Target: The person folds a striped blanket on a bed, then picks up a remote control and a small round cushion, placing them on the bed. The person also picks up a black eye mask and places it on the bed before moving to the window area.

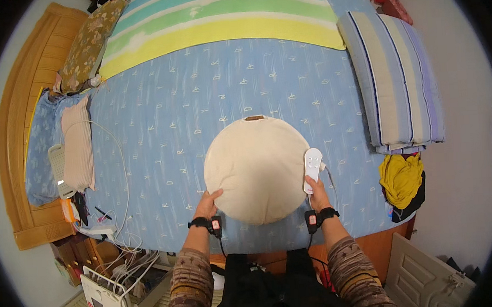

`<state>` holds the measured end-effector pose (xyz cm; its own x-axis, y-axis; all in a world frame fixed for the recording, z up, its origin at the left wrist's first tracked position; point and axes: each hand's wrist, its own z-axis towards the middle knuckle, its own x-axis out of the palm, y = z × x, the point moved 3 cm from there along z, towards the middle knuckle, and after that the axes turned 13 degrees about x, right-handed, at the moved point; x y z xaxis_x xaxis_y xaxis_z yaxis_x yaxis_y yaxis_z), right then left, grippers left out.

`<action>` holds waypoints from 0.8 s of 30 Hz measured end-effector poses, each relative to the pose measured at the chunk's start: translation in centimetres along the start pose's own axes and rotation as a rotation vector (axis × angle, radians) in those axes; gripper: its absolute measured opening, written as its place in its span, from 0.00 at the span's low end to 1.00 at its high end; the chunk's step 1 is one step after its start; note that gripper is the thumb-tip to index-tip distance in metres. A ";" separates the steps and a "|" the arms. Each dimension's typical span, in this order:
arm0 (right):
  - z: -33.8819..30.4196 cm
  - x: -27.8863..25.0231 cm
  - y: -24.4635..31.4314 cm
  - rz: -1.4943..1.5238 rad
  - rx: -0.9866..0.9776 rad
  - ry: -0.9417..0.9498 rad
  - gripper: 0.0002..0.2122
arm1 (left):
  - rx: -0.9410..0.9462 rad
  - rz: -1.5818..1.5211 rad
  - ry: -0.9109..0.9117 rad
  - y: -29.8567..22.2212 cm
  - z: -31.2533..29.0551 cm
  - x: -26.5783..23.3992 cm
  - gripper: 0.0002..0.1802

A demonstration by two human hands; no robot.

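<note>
A round cream cushion (258, 172) with a small brown tab on its far edge is in front of me, over the near part of the bed. My left hand (207, 204) grips its near left edge, thumb on top and fingers hidden beneath. At the right edge, my right hand (318, 195) is closed around the lower end of a white remote control (313, 169) with several buttons. A white connector (322, 166) and a thin cord show beside the remote. Whether the right fingers also hold the cushion is hidden.
The bed has a blue patterned sheet (165, 124). A striped blanket (255, 26) lies across the far side, a folded striped quilt (395, 82) at right, above yellow cloth (401, 179). Pillows (78, 144) and a white cable (123, 161) lie left. A white heater-like panel (100, 297) stands lower left.
</note>
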<state>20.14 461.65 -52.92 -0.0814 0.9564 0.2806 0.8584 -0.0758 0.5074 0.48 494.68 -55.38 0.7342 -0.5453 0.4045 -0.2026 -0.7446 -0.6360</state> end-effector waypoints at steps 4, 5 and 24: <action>-1.1 0.4 0.7 0.082 -0.057 -0.031 0.17 | 0.129 -0.005 -0.050 -0.6 -2.2 1.9 0.32; -1.6 0.7 1.2 0.142 -0.084 -0.025 0.17 | 0.168 -0.006 -0.020 -1.4 -2.9 2.8 0.32; -26.2 -19.7 46.5 0.019 -0.944 -0.573 0.17 | 0.459 0.160 0.802 -13.9 -0.9 65.1 0.36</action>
<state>48.39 431.93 -13.49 0.3837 0.9234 -0.0001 0.1048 -0.0435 0.9935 50.52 469.16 -19.59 0.0188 -0.8580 0.5133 0.1381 -0.5062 -0.8513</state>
